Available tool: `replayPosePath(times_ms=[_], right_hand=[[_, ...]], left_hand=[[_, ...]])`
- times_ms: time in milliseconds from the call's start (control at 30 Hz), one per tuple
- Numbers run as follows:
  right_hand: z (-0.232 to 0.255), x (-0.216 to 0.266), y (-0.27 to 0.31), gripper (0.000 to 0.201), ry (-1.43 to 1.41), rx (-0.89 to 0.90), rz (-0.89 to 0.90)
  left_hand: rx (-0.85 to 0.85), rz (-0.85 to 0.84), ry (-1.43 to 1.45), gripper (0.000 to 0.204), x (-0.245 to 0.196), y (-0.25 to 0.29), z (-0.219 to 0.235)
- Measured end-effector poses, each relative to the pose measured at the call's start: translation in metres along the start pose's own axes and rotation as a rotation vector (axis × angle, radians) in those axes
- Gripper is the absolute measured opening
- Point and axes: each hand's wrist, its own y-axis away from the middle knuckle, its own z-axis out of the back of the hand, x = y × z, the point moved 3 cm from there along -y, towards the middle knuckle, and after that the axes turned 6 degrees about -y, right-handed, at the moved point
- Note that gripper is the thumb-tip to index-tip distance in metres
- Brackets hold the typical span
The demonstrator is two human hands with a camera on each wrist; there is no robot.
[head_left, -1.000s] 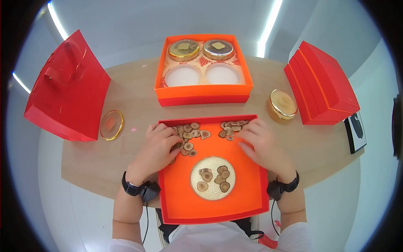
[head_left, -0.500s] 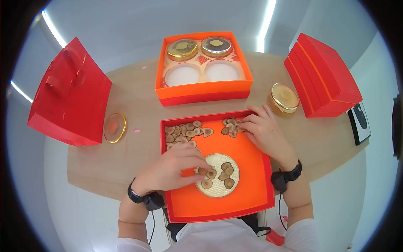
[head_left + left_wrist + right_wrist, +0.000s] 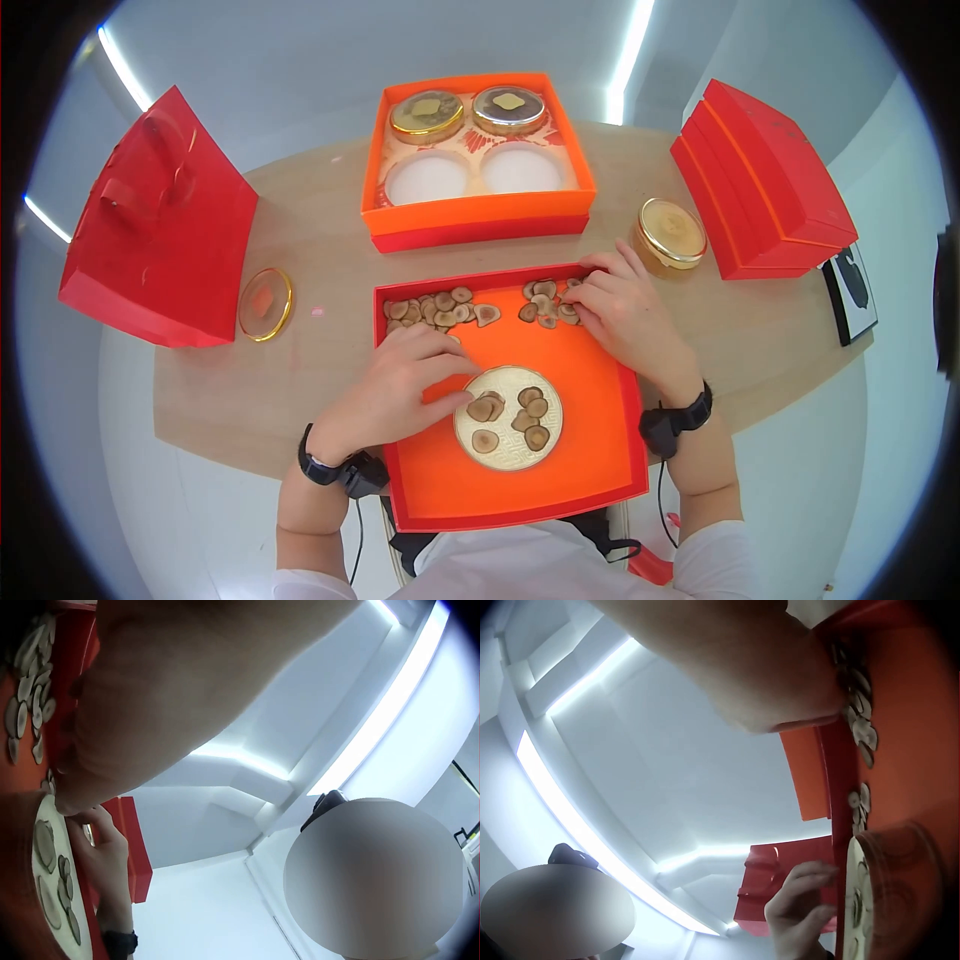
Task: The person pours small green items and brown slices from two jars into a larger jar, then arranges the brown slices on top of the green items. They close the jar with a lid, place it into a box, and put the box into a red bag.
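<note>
A red-rimmed tray (image 3: pixel 600 440) with an orange floor lies in front of me. In it stands a low, clear-walled round jar (image 3: pixel 900 862), its gold patterned top (image 3: pixel 508 380) bearing several thin brown dried slices (image 3: pixel 485 441). My left hand (image 3: pixel 405 375) hovers at the jar's left edge, thumb and fingers apart. Partly behind it is a pile of slices (image 3: pixel 440 308) at the tray's far left. My right hand (image 3: pixel 630 310) has its fingertips at the smaller pile (image 3: pixel 545 300) in the far right corner; cannot tell whether it pinches a slice.
Beyond the tray, an orange box (image 3: pixel 480 222) holds two lidded jars (image 3: pixel 427 115) and two bare round recesses. On the right are a gold-rimmed jar (image 3: pixel 670 236), red boxes (image 3: pixel 765 190) and a black-and-white card (image 3: pixel 850 293). To the left are a red bag (image 3: pixel 165 225) and a gold-rimmed lid (image 3: pixel 266 304).
My left hand moved from the left pile to over the jar's top, then drew back slightly left. Slices on that side now lie closer together. The right hand stays by its pile.
</note>
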Motion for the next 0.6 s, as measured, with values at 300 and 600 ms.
replayPosePath(times_ms=[300, 600], right_hand=[[0.009, 0.006, 0.0, 0.013, -0.159, -0.018, -0.068], [0.013, 0.012, 0.001, 0.013, -0.211, 0.046, -0.117]], left_hand=[[-0.047, 0.012, -0.145, 0.021, 0.013, -0.002, -0.004], [-0.064, 0.067, -0.359, 0.021, 0.027, -0.001, 0.004]])
